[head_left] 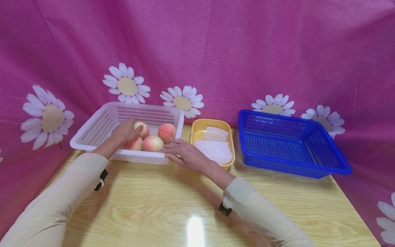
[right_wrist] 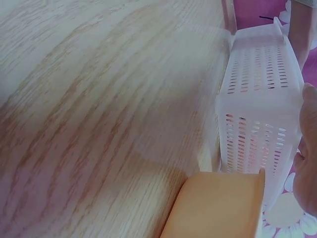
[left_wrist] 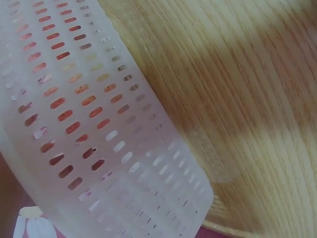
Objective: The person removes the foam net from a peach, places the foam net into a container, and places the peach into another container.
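My left hand (head_left: 124, 131) reaches over the front rim into a white perforated basket (head_left: 87, 147). Its thumb lies right at the pale peach (head_left: 143, 130) toward the back, above a redder peach (head_left: 133, 144) it partly covers. A yellow-and-pink peach (head_left: 153, 143) sits at the front and a red peach (head_left: 167, 132) at the right. At the basket's front right corner, my right hand (head_left: 185, 152) rests its loosely straight fingers at the rim, close to the front peach. The left wrist view shows the basket's slotted wall (left_wrist: 99, 134) with reddish fruit behind it.
Just right of the basket stands a yellow tray (head_left: 193, 132) with white foam net sleeves (head_left: 214, 151) in it. A blue perforated basket (head_left: 293, 164) stands farther right. Wooden tabletop (head_left: 148, 202) stretches in front; a pink flowered cloth (head_left: 222, 61) hangs behind.
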Tool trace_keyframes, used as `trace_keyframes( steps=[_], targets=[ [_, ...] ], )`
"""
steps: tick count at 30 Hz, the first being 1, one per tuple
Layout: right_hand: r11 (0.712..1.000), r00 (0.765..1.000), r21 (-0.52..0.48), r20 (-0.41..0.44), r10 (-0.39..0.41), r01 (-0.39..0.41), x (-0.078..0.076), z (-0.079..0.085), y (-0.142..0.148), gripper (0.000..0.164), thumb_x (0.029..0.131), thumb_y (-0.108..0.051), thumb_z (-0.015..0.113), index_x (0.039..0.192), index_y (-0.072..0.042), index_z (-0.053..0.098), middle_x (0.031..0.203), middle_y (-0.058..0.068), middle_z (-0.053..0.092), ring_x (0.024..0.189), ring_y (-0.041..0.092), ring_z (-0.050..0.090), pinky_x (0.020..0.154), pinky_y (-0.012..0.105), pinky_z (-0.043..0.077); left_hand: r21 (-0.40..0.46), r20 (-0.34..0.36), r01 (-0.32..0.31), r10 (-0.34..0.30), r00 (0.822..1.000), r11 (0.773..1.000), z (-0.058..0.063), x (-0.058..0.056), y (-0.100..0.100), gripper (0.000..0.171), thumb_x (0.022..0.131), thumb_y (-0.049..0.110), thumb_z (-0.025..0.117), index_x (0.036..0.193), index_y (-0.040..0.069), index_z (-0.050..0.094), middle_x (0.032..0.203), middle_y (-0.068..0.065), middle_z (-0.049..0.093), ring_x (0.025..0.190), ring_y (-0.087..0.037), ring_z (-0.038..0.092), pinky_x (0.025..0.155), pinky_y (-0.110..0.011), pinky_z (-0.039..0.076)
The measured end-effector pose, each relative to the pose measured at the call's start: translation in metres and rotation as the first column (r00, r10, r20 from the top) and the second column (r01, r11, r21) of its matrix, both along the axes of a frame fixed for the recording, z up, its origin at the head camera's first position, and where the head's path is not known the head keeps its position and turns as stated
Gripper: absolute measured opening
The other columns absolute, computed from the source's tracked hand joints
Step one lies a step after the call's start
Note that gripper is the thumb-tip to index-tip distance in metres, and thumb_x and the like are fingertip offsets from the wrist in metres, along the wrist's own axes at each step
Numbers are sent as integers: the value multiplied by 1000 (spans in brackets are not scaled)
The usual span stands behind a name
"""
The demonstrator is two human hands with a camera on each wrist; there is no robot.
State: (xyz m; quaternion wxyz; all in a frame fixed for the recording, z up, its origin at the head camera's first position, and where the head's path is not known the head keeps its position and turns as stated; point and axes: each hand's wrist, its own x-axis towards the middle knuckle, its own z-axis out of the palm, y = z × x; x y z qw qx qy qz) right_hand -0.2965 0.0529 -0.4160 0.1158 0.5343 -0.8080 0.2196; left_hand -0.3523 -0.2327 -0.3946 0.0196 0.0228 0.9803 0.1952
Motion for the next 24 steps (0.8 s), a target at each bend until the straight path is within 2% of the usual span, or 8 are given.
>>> trace_keyframes(
  steps=[3,7,13,16,19,22,24],
  targets=[
    [1000,1000,5,-9,-3,3,0,-1,1,30,102,-21,59,125,-6,70,132,12,63,136,29,45,116,43,29,-36,-49,-14,12,999,999,2,1,3,55,104,36,42,136,-9,38,114,-33,55,98,-45,57,74,-55,49],
    [1000,1000,11,-23,-11,11,1,-1,2,31,102,-21,60,127,-6,69,133,13,62,135,29,46,116,45,29,-71,-122,-35,26,992,997,5,2,8,50,103,33,42,131,-8,42,116,-34,55,107,-52,55,82,-63,48],
    [998,996,-13,-62,-68,67,3,0,3,35,100,-24,62,128,-3,67,133,14,62,134,28,48,116,45,30,-68,-165,-54,42,985,996,8,-1,14,52,103,31,44,138,-6,38,124,-37,50,114,-55,49,87,-68,44],
    [991,991,-13,-6,-131,131,4,5,5,41,100,-29,62,133,-5,64,137,11,59,136,28,45,116,46,29,-67,-178,-51,38,983,996,11,0,20,54,103,32,43,141,-6,37,125,-36,50,115,-54,49,88,-67,45],
    [977,976,-4,46,-212,212,5,11,9,41,100,-31,61,136,-9,63,142,12,56,138,32,42,116,51,27,-51,-199,-41,31,979,998,15,0,27,55,104,32,42,144,-6,35,125,-35,51,115,-53,51,88,-66,46],
    [953,952,18,41,-304,304,3,19,15,41,101,-32,59,137,-11,62,144,14,53,139,36,40,116,56,24,-24,-221,-49,42,974,999,20,-1,36,56,104,31,43,147,-3,34,130,-34,49,118,-53,49,91,-67,44],
    [932,933,57,8,-359,358,2,24,18,42,102,-33,57,138,-11,61,146,13,51,139,37,39,116,58,23,-21,-235,-49,43,971,999,24,-1,43,56,104,32,42,148,-2,34,133,-33,47,119,-53,47,93,-68,43]
  ],
)
